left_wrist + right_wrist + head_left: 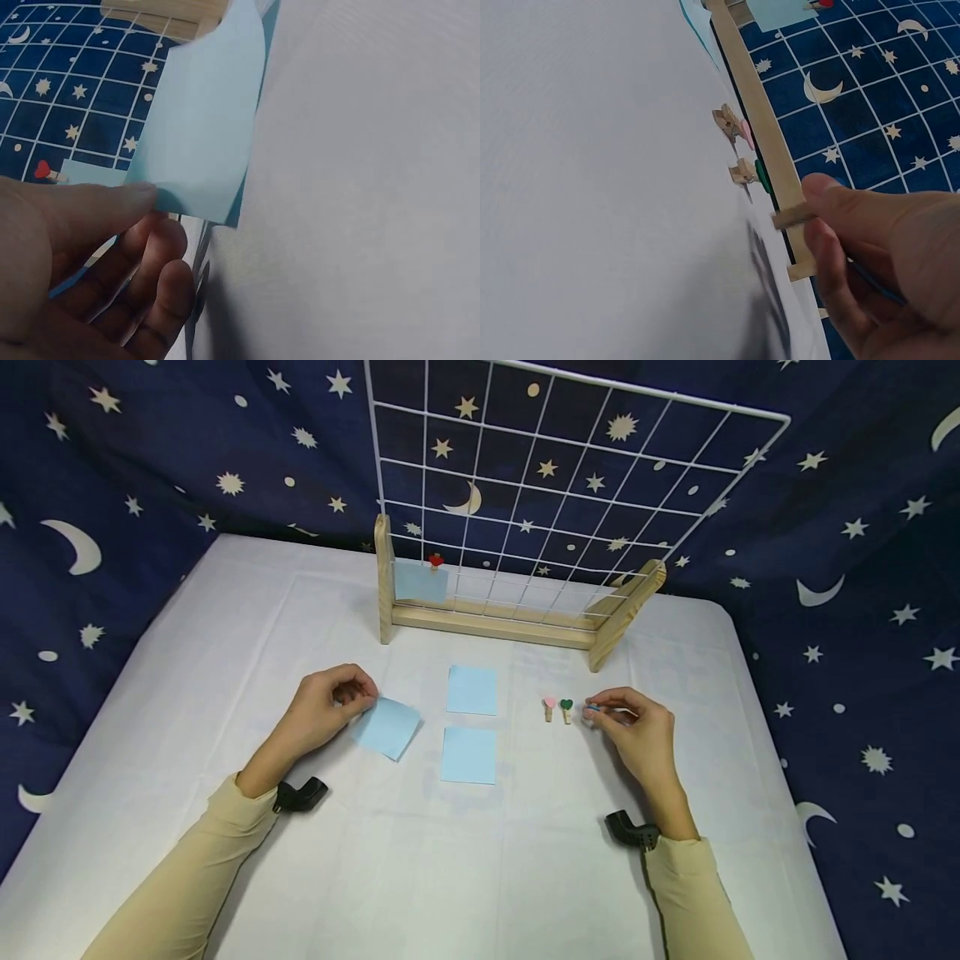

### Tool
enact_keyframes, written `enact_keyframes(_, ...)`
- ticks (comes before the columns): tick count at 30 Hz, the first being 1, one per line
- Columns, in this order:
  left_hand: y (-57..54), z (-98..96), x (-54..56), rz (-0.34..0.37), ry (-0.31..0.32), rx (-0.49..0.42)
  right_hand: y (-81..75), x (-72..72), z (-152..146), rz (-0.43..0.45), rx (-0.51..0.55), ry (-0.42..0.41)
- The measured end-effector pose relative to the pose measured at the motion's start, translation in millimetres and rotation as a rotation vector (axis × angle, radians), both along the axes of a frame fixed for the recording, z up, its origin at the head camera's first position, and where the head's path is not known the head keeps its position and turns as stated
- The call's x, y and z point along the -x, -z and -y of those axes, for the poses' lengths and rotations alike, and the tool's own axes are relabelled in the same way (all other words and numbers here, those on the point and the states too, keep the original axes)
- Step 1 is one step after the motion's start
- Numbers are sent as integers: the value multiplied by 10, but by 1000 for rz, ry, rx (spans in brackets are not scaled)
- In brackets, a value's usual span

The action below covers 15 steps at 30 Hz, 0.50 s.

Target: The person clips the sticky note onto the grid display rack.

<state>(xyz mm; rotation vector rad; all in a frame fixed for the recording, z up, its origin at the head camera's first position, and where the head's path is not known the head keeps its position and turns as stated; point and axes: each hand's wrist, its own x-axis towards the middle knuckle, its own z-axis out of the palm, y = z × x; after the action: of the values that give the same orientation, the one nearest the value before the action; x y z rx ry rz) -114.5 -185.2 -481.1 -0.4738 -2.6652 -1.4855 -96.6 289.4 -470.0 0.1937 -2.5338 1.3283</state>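
Note:
My left hand (318, 710) pinches a light blue paper square (388, 727) by its corner between thumb and fingers. A second blue edge shows behind that square in the left wrist view. On the right, my right hand (637, 731) holds a small wooden clothespin (791, 217) between thumb and index finger; a bit of blue shows at it in the head view. Just left of this hand lie a clothespin with a green heart (566, 710) and one with a pink heart (549, 708). Two more blue paper squares (472, 690) (468, 756) lie between the hands.
A white wire grid (525, 485) stands in a wooden base (487, 620) at the back of the white-covered table (480, 868). A red-heart clothespin (435, 562) holds another blue paper (416, 583) at the grid's lower left. Dark star-patterned cloth (187, 435) hangs around the table.

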Motion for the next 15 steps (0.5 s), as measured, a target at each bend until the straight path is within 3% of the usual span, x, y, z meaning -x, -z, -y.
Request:
enact_keyframes(7,-18,-3,45,-28,-60,-11,-23,-26,14,46,-101,-11)
enact_keyframes(15,-88,-13,106,-43,-128,-58,-47,-22,20,-6,-211,35)
